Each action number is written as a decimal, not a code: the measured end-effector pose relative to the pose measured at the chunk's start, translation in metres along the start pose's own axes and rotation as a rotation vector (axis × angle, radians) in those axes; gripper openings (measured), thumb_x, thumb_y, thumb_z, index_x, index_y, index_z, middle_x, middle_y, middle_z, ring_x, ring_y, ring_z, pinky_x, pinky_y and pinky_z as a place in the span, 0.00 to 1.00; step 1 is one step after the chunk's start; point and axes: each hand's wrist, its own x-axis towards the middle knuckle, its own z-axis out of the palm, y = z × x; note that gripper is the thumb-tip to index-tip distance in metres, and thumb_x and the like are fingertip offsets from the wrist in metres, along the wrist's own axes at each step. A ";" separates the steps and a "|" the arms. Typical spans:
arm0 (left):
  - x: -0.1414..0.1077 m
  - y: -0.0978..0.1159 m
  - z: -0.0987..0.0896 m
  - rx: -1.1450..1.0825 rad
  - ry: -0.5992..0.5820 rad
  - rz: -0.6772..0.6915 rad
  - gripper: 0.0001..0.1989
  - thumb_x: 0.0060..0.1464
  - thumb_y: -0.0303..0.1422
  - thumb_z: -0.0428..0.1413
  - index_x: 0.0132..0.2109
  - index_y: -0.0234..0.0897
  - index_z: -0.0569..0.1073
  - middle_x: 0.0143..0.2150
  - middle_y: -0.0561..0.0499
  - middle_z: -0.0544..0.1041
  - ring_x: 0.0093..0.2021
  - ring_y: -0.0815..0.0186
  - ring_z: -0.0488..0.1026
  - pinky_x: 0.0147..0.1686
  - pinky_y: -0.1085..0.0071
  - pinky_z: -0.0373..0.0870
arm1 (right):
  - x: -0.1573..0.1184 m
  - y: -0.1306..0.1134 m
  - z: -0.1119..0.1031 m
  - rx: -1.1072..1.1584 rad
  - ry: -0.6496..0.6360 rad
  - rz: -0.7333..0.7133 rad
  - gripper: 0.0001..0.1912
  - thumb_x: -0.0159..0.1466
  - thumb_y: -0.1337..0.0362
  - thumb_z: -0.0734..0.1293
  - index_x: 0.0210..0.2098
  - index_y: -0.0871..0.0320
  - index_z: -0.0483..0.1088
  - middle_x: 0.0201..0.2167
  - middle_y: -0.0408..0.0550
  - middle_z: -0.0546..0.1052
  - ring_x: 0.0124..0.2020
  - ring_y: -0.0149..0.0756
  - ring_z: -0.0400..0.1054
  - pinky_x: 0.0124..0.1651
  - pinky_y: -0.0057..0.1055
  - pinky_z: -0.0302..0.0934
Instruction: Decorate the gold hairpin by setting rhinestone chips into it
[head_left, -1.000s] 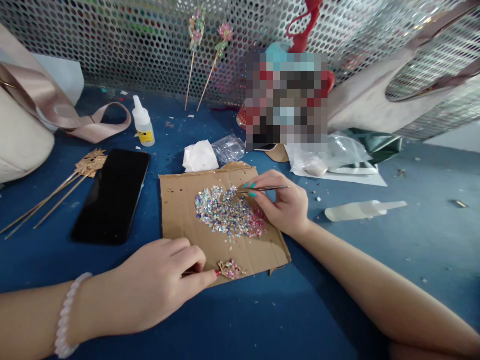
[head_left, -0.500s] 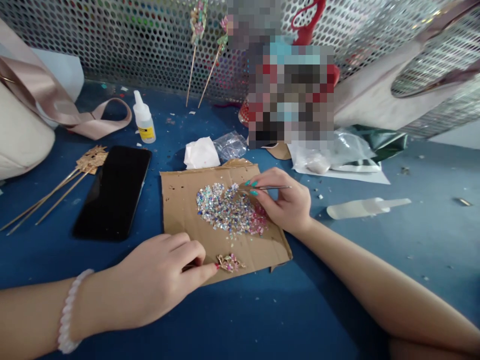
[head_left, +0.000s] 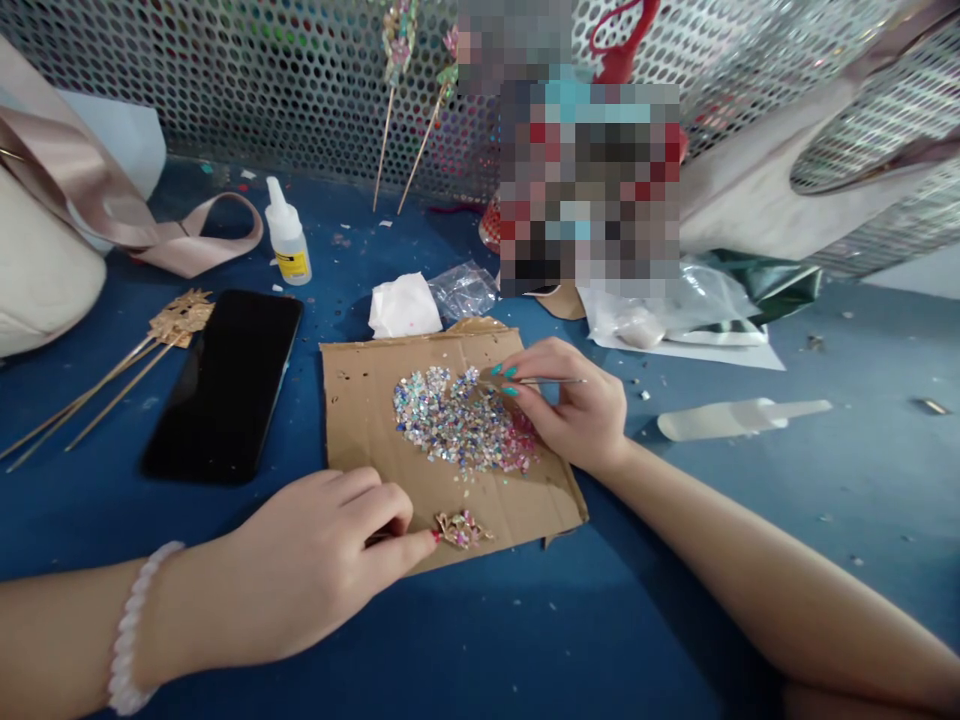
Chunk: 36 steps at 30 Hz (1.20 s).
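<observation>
A brown cardboard sheet (head_left: 375,400) carries a spread of small shiny chips (head_left: 457,420), bluish on the left and pink on the right. My right hand (head_left: 574,405) pinches thin metal tweezers (head_left: 551,380) over the chips' right side; the tips are hard to make out. Near the sheet's front edge lies a gold ornament (head_left: 463,530) set with pink and green pieces. My left hand (head_left: 337,565) rests beside it, index fingertip at its left end, the other fingers curled round its thin stick, which is mostly hidden.
A black phone (head_left: 225,385) and gold sticks with flat heads (head_left: 180,318) lie at the left. Behind stand a glue bottle (head_left: 289,240), white tissue (head_left: 405,305) and plastic bags (head_left: 682,305). Another bottle (head_left: 720,420) lies on the right. A perforated metal wall (head_left: 300,100) closes the back.
The view has shifted slightly. My right hand stays over the chips with the tweezers, its fingers a touch lower. My left hand keeps its place by the ornament.
</observation>
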 end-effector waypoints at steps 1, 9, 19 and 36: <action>0.000 0.000 0.000 0.000 -0.002 0.003 0.22 0.58 0.21 0.50 0.58 0.41 0.65 0.39 0.49 0.69 0.35 0.64 0.63 0.33 0.67 0.61 | 0.000 0.000 0.000 -0.001 -0.002 0.001 0.08 0.59 0.72 0.66 0.35 0.53 0.71 0.30 0.45 0.77 0.34 0.37 0.73 0.37 0.38 0.69; 0.001 0.001 0.001 0.005 0.027 -0.017 0.20 0.59 0.21 0.49 0.56 0.43 0.66 0.38 0.51 0.69 0.33 0.66 0.64 0.31 0.69 0.60 | 0.000 0.000 -0.001 -0.009 -0.006 -0.010 0.09 0.59 0.73 0.66 0.36 0.53 0.70 0.31 0.45 0.77 0.34 0.37 0.73 0.37 0.39 0.68; 0.000 0.001 0.002 0.013 0.017 -0.016 0.20 0.60 0.23 0.50 0.57 0.43 0.65 0.38 0.51 0.69 0.34 0.66 0.65 0.32 0.68 0.60 | 0.000 0.000 -0.001 -0.010 -0.013 -0.016 0.08 0.59 0.72 0.66 0.36 0.53 0.70 0.31 0.45 0.77 0.34 0.37 0.73 0.37 0.38 0.68; 0.002 0.000 -0.003 -0.031 0.014 -0.005 0.21 0.59 0.21 0.46 0.57 0.41 0.66 0.39 0.49 0.69 0.34 0.65 0.64 0.32 0.69 0.62 | 0.000 -0.001 0.000 -0.020 -0.019 -0.038 0.09 0.59 0.74 0.66 0.37 0.54 0.69 0.31 0.46 0.76 0.35 0.36 0.72 0.38 0.37 0.69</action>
